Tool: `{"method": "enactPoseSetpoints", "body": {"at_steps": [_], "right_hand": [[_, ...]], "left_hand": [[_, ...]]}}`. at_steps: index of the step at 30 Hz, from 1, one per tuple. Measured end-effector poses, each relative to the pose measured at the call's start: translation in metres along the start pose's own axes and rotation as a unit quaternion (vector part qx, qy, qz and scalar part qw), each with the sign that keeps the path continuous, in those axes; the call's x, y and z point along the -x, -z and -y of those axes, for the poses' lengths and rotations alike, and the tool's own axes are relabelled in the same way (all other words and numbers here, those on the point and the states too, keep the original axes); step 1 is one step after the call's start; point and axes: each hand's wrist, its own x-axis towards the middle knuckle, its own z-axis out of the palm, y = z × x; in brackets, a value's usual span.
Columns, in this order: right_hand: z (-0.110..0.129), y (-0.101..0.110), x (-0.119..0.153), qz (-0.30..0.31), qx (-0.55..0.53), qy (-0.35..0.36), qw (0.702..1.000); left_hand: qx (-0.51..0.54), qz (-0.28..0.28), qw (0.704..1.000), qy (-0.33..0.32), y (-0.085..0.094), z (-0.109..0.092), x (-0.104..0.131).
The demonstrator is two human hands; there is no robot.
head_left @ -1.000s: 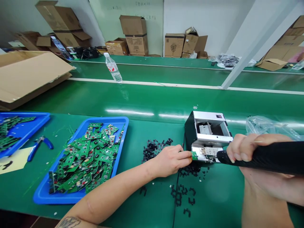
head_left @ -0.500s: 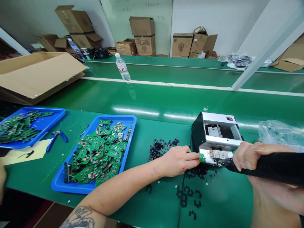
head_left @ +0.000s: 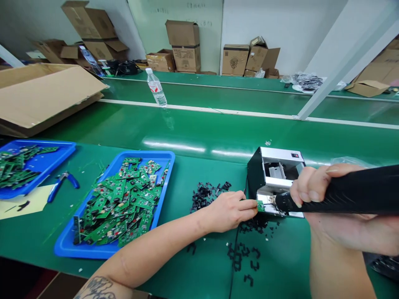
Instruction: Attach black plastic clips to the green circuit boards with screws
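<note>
My left hand (head_left: 234, 211) pinches a small green circuit board (head_left: 261, 205) at the front left of a silver and black screw feeder (head_left: 282, 154). In my right hand (head_left: 313, 185) is a black electric screwdriver (head_left: 352, 189), held nearly level. Its tip points left, close to the board at the feeder's front ledge; whether the two touch is hard to make out. Small black plastic parts (head_left: 205, 195) lie in a heap behind my left wrist. More black parts (head_left: 237, 261) are scattered on the green table in front of the feeder.
A blue tray (head_left: 60, 248) full of circuit boards stands left of my forearm, with another blue tray (head_left: 70, 149) beyond. Between them lie blue-handled pliers (head_left: 62, 185). A water bottle (head_left: 156, 89) and a large open carton (head_left: 52, 97) stand farther back. A black cable (head_left: 233, 270) crosses the table.
My right hand has brought the screwdriver left, across the feeder's front toward the circuit board. My left hand keeps its place by the feeder. The whole view has shifted slightly.
</note>
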Motion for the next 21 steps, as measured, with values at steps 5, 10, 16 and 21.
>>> {"method": "enactPoseSetpoints", "body": {"at_steps": [5, 10, 16, 21], "right_hand": [[-0.005, -0.01, -0.004, 0.017, 0.011, 0.045, 0.999], [-0.008, -0.014, -0.004, -0.026, 0.009, 0.041, 0.999], [-0.01, -0.017, -0.009, 0.009, 0.015, 0.055, 0.998], [-0.012, -0.019, -0.011, 0.04, 0.025, 0.032, 0.998]], "left_hand": [[0.0, -0.003, 1.0, 0.0, 0.0, 0.0, 0.0], [-0.015, 0.008, 1.0, -0.003, 0.001, -0.001, 0.0], [-0.014, 0.011, 1.0, -0.001, 0.001, -0.001, 0.0], [-0.018, 0.023, 1.0, -0.005, 0.003, -0.001, -0.001]]}}
